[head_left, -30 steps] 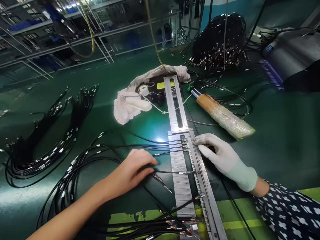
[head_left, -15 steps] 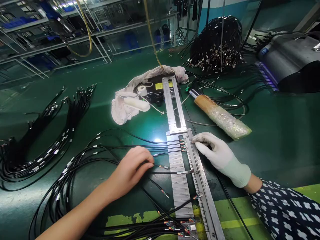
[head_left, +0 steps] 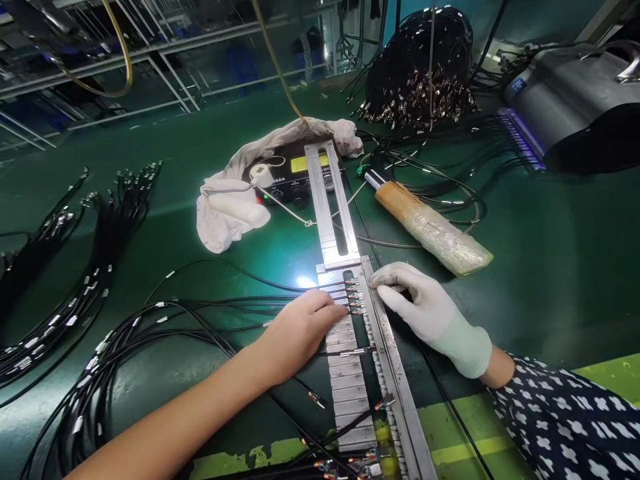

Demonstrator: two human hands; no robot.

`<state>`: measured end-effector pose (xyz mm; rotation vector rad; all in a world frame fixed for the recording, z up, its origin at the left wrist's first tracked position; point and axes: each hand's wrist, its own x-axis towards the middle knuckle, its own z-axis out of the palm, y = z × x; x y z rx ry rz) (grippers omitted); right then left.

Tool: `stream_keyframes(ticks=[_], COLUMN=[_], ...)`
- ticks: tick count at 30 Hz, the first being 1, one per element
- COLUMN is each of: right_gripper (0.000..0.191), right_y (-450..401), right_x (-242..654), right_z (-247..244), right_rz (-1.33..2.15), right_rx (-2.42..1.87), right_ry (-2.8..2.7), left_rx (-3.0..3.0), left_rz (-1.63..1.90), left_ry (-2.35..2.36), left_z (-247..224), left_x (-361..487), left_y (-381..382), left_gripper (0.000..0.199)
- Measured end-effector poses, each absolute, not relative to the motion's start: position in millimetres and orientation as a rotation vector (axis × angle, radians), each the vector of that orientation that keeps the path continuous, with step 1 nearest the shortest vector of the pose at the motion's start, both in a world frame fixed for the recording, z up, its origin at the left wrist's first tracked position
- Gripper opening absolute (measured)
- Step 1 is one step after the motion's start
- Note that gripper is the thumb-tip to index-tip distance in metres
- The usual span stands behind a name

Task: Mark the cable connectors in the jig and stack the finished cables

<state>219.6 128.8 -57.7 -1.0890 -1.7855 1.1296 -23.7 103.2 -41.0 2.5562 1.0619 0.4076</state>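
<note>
My bare left hand [head_left: 306,328] pinches a black cable near its connector end, at the upper slots of the metal fixture [head_left: 347,393]. Several cable ends [head_left: 353,293] lie side by side in those slots, just beyond my fingertips. My right hand [head_left: 425,307], in a white glove, rests its curled fingers on the fixture's metal rail [head_left: 395,367]; whether anything is between them is hidden. Lower down, another cable end [head_left: 356,351] lies across the fixture, and a loose connector [head_left: 316,399] sits left of it.
A black control box [head_left: 295,190] with a white cloth [head_left: 225,217] around it stands behind the fixture. To its right lies a wrapped tool [head_left: 433,227]. Cable bundles [head_left: 120,220] spread at the left; a grey machine [head_left: 575,100] stands at the back right.
My left hand has moved right, from beside the fixture onto its upper slots, bringing a cable end there. My right hand stays at the rail. The whole view has shifted slightly.
</note>
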Motion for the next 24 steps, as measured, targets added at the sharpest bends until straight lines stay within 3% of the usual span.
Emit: stream_keyframes(ticks=[8,16,24], right_gripper=[0.009,0.010,0.009], right_y=[129,132,124], right_x=[220,219,221], right_z=[-61,-61,-63], right_rz=[1.119,1.123,1.043], right_rx=[-1.086,-1.121,-1.058], right_ry=[-1.778,-1.766,-1.827], left_rx=[2.616,2.520,2.327], left_rz=[0.528,0.450,0.419], left_ry=[1.091,1.192,1.189], left_z=[-45,-55,-35], left_x=[-21,-34,-13], left_y=[94,76,61], left_gripper=[0.022,0.036,0.020])
